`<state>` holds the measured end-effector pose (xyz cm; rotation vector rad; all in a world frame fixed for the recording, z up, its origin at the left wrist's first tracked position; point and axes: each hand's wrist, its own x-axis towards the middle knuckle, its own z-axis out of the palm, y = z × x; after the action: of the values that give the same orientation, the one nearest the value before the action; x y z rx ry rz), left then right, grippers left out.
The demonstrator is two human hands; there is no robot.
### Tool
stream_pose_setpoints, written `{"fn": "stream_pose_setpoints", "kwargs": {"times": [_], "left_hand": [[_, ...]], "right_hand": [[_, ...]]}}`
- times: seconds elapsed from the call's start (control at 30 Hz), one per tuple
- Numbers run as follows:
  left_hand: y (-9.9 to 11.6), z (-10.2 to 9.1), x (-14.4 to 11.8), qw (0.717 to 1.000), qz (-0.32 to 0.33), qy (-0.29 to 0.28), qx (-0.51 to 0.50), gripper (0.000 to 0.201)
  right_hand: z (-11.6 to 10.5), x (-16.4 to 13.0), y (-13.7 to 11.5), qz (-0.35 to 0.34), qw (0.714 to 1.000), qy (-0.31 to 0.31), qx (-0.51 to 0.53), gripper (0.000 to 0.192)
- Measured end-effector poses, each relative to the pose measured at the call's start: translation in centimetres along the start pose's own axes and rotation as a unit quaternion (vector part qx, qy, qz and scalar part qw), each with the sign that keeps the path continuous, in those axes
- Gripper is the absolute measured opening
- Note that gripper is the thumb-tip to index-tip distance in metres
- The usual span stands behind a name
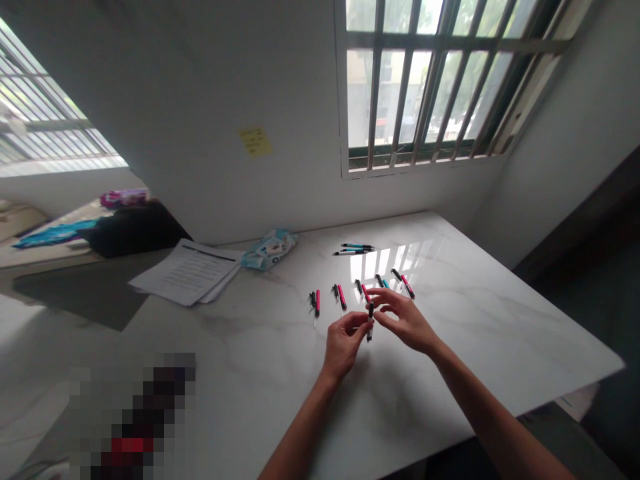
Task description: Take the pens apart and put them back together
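My left hand [344, 343] is closed in a pinch on a short pen piece [370, 329], white with black ends, held nearly upright above the table. Around its upper end, my right hand [404, 319] has its fingers bent and apart; whether a fingertip touches the pen piece I cannot tell. Just beyond the hands lie pens taken apart: a red barrel [317, 303] beside a black clip part [313, 299], another red barrel [341, 297], one red barrel [365, 293] partly behind my right hand, a blue barrel [385, 284], and a red barrel [408, 287] at the right.
Whole pens [354, 252] lie farther back on the marbled white table [500, 320]. Printed papers [187, 272] and a blue wipes packet [270, 250] rest by the wall at left. A yellow note [255, 141] sticks to the wall. A pixelated area covers the lower left.
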<state>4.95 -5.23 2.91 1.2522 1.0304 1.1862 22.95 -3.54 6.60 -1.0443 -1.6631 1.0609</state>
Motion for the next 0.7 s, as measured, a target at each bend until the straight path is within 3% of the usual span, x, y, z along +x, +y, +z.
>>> {"fn": "stream_pose_setpoints", "kwargs": {"times": [0.33, 0.7], "left_hand": [[-0.52, -0.06, -0.01, 1.0, 0.001, 0.015, 0.016, 0.031], [-0.84, -0.15, 0.04, 1.0, 0.002, 0.012, 0.024, 0.031]], "right_hand": [[-0.02, -0.26, -0.33, -0.022, 0.998, 0.011, -0.053, 0.047], [0.12, -0.39, -0.08, -0.024, 1.0, -0.006, -0.017, 0.045]]}}
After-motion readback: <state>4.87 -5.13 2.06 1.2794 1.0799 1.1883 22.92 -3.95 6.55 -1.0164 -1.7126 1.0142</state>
